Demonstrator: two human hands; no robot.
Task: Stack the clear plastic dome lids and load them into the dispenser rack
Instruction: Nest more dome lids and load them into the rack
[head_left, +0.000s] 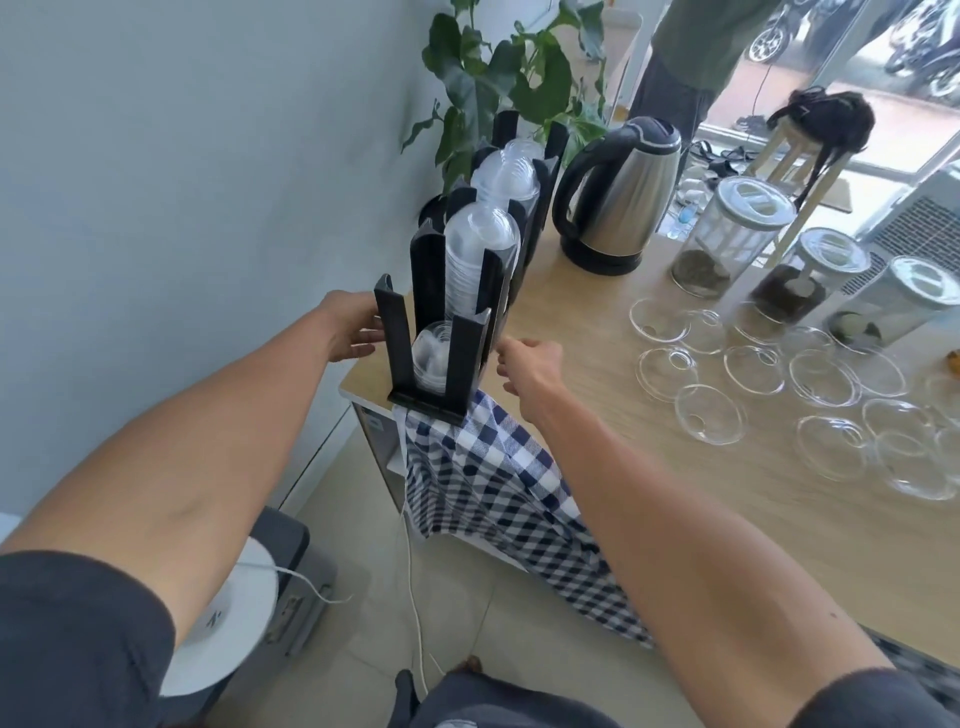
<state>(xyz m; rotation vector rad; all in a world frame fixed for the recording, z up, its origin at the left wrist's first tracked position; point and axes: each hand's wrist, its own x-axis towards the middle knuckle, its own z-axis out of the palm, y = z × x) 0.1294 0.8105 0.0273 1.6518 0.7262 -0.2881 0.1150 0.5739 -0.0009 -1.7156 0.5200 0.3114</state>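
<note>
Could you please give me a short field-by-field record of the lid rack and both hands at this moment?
rack: black, at table's left end
nearest slot: short lid stack, low
middle slot: tall stack
far slot: tall stack
left hand: open, at the rack's left post
right hand: right of the rack, empty
loose lids: spread across the table

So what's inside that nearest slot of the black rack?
A short stack of clear dome lids sits low in the rack's nearest slot. Its black posts cover the stack's sides, so the count is unclear.
</note>
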